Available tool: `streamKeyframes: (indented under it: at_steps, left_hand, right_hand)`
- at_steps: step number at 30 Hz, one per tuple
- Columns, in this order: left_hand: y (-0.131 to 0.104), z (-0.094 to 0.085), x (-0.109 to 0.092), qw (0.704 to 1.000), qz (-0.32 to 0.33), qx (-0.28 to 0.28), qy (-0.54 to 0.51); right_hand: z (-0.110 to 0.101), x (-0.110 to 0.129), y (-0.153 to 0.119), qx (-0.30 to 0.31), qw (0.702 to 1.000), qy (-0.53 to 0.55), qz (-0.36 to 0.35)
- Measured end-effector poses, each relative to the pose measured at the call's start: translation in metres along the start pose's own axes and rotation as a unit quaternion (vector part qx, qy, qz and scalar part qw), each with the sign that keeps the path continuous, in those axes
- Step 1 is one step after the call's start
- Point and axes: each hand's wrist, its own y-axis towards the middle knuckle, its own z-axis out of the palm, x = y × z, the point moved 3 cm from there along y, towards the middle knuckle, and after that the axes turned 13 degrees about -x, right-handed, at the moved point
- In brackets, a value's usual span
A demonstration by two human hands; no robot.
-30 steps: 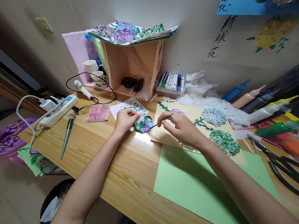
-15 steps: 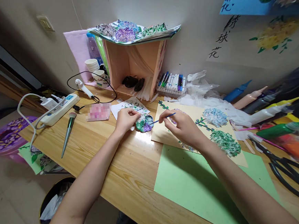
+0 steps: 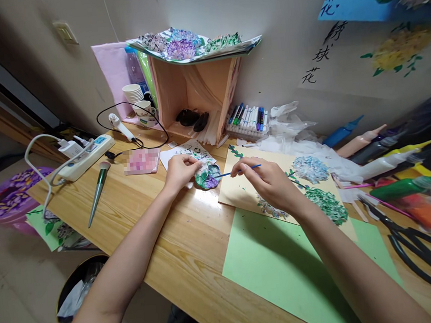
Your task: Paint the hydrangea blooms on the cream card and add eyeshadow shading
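Note:
Between the fingers of my right hand is a thin blue paintbrush, its tip lying over the paint palette. That palette is small, with a scalloped edge, and smeared with green and purple paint. At its left edge, my left hand is closed with thumb and fingertips pinching the rim. A cream sheet with a flower painting lies under and beyond my right hand, showing blue, green and purplish textured blooms. Below it is a light green sheet. A paint-marked white paper sits just behind the palette.
A large makeup brush and a power strip lie to the left. Behind stand paper cups, an open box and a marker set. Black scissors and a green paint bottle are on the right.
My right hand has shifted slightly right with the paintbrush, drawing its tip a little across the palette. My left hand stays at the palette's edge.

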Motion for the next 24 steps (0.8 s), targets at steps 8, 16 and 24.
streamKeyframes:
  at_steps: [8,16,24]
  left_hand:
    - [0.0,0.0,0.0,1.0,-0.019,0.0,-0.016]
    - [-0.008,0.001,-0.013,0.992,-0.09,0.04,-0.078]
    - [-0.048,0.029,-0.035,0.967,-0.168,0.15,-0.121]
  right_hand:
    - [-0.006,0.0,0.001,0.021,1.0,-0.007,0.014]
    - [-0.055,-0.002,-0.032,-0.151,0.986,0.062,0.022]
    - [-0.08,-0.071,-0.136,-0.319,0.932,0.094,0.141]
